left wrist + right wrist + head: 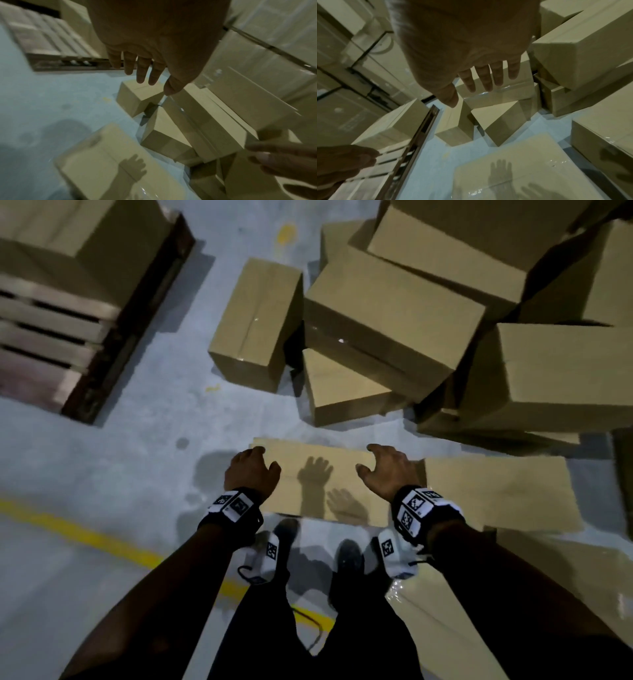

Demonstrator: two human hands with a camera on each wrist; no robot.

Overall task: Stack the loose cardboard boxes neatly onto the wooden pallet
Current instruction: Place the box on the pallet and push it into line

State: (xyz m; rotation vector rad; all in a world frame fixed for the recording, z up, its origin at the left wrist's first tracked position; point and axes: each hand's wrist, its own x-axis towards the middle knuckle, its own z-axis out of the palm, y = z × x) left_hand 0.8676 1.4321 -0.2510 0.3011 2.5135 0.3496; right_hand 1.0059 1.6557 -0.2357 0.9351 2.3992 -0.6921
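You are reaching down with both hands for the flat box [322, 481] lying on the floor [137, 440] right in front of your feet. Your left hand [251, 470] is hanging over its left end and your right hand [385, 472] over its right end. Both hands are spread apart with loose fingers, and they are holding nothing; their shadows are falling on the box top. So you are at the picking-up step. Next, I think you are going to need one hand on each end, squeezing evenly so the box does not tip. The wooden pallet [58, 337] is waiting off to your left with a few boxes [68, 241] on it. Many loose boxes [394, 313] are piled ahead.
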